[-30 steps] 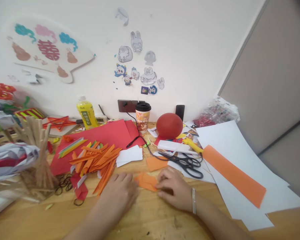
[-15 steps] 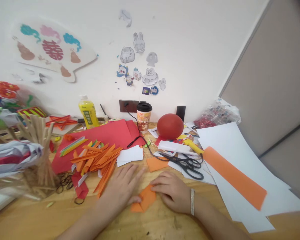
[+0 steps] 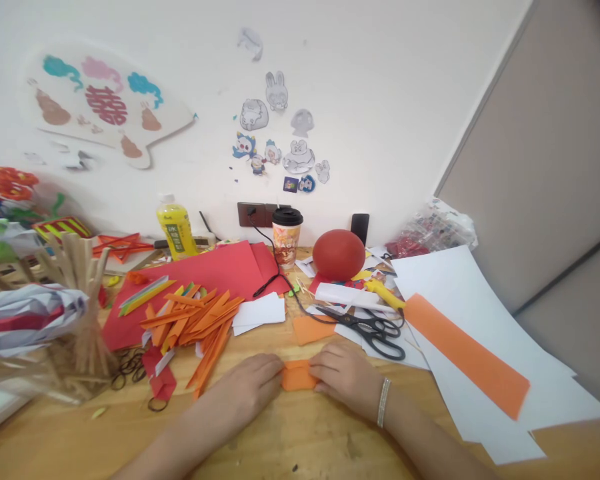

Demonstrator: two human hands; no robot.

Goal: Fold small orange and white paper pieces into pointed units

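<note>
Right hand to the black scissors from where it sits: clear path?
Probably yes. The right hand rests on the folded orange paper, and the scissors lie just beyond it on white sheets, uncovered, nothing standing between.

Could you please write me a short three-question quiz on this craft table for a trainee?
1. True or false: both hands are pressing on the folded orange paper.
2. Which lies nearest the right hand? A) the scissors B) the yellow bottle C) the lidded cup
3. What colour is the round object near the wall, beside the cup?

Key:
1. True: the left hand holds its left end and the right hand its right end, flat on the wooden table.
2. A
3. Red
</note>
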